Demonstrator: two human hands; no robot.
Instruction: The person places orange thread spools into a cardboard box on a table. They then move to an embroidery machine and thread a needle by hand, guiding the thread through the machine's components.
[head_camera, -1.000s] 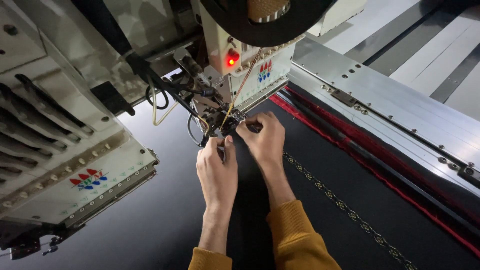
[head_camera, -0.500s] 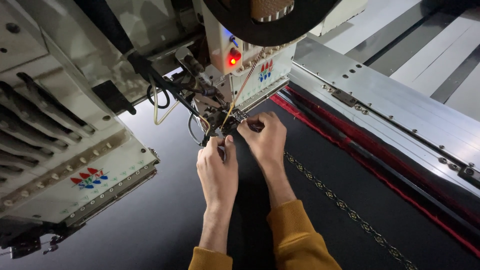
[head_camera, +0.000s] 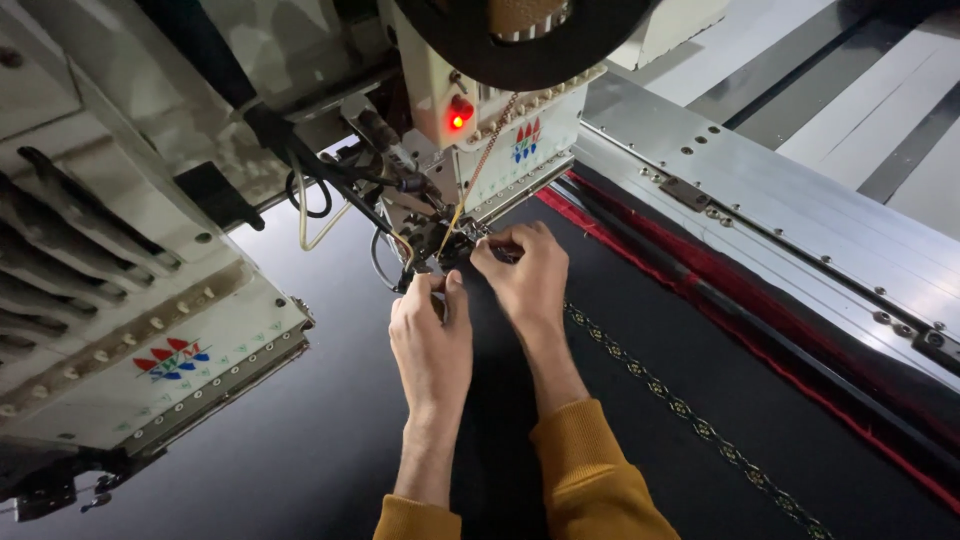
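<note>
Mustard-yellow sleeves (head_camera: 590, 480) frame the foreground as the left hand (head_camera: 432, 335) and right hand (head_camera: 528, 272) reach over black fabric (head_camera: 300, 440), where a stitched gold border (head_camera: 660, 390) already runs diagonally. Fingers of both hands are pinched shut on a fine golden thread (head_camera: 478, 170) at the needle area (head_camera: 445, 250) of the embroidery machine head (head_camera: 490, 130), its red lamp (head_camera: 459, 114) lit; the threading looks unfinished, though the needle itself is too small to make out
</note>
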